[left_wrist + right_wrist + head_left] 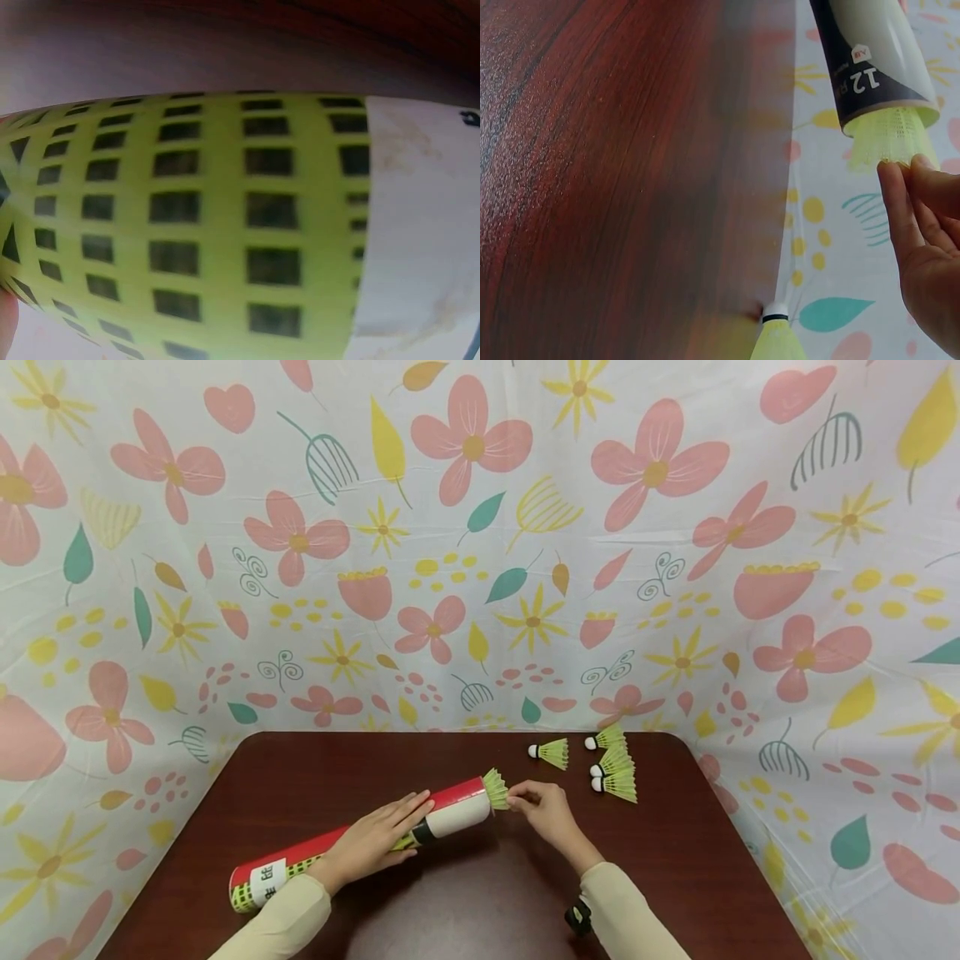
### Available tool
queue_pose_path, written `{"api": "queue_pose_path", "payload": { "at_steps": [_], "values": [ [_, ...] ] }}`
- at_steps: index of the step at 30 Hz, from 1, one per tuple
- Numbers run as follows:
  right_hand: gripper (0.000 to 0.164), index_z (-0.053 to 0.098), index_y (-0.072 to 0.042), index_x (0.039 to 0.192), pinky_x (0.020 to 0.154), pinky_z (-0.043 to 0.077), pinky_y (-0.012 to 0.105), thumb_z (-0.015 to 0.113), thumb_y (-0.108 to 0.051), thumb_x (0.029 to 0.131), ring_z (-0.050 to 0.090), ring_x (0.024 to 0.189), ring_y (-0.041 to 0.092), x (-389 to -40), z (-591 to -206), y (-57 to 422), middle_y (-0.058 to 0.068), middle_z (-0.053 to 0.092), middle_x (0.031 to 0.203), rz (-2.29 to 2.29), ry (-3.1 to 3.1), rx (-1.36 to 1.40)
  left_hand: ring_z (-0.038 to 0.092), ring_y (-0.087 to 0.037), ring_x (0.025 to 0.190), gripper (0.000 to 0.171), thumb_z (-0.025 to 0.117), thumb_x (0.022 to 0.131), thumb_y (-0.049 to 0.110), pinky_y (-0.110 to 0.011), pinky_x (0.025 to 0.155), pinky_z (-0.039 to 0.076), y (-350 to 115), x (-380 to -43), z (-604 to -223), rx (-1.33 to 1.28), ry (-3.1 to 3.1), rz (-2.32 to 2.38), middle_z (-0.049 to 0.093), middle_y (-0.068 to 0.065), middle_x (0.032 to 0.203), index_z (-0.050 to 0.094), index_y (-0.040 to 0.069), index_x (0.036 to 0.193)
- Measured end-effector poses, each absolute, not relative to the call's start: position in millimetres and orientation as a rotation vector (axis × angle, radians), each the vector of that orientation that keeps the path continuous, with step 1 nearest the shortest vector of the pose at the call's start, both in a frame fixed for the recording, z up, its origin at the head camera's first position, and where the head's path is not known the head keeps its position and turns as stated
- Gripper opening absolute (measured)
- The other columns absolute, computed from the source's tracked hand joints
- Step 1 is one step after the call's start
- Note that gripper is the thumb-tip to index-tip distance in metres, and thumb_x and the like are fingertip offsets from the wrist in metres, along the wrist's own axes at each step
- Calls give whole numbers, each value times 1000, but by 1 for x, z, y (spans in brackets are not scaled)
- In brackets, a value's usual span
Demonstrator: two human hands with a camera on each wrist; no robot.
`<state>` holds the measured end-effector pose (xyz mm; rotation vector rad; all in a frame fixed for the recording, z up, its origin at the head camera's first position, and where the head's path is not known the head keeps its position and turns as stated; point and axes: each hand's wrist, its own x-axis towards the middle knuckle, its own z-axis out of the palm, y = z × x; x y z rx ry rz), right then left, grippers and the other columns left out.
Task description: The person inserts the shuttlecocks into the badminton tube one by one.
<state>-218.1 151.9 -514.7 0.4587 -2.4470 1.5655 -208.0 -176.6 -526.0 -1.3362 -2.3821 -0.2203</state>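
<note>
Floral cloth [480, 547]: one, hanging at 12 o'clock behind everything on my head feed. Table [300, 777]: one, dark red-brown, wood-grained. Tube [459, 814]: one, red, white and yellow-green, lying aslant, base toward 8 o'clock, mouth toward 2. Left hand [371, 837]: across the tube's middle, fingers over the top, thumb at the near side; I read it as gripping. Right hand [546, 812]: just past the mouth, thumb and finger clamped on feather tips. Pinched shuttlecock [496, 790]: yellow skirt jutting from the mouth, cork hidden inside. From that hand: single shuttlecock [554, 753] at 12 o'clock; three shuttlecocks [617, 763], bunched, at 2.
</note>
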Motion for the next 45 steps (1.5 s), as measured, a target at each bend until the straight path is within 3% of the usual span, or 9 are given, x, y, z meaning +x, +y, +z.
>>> {"api": "queue_pose_path", "payload": {
  "at_steps": [11,19,34,45],
  "values": [
    [5,73,-6,86,58,51,22,69,-3,86,67,70,18,-215,-513,146,6,71,77,1560,-2491,432,43,-25,134,88,80,78,31,-40,101,44,-175,-208,-525,-1335,-2399,-202,33,-9,154,34,8,150],
    [6,74,-7,87,55,48,22,69,-4,87,67,70,27,-217,-514,144,6,71,77,1540,-2480,472,45,-27,132,90,84,74,26,-42,100,45,-175,-207,-522,-1354,-2379,-236,41,-16,148,37,5,148],
    [9,75,-8,87,56,49,22,70,-1,85,62,66,10,-214,-516,134,3,72,80,1484,-2474,550,43,-24,134,88,81,78,30,-40,101,45,-175,-206,-528,-1347,-2376,-207,34,-8,153,35,9,149],
    [13,74,-6,87,61,52,23,70,5,82,64,71,9,-212,-515,127,7,72,85,1471,-2494,548,44,-26,133,88,82,77,28,-41,100,45,-175,-205,-527,-1346,-2381,-229,34,-8,153,36,8,149]
  ]
}}
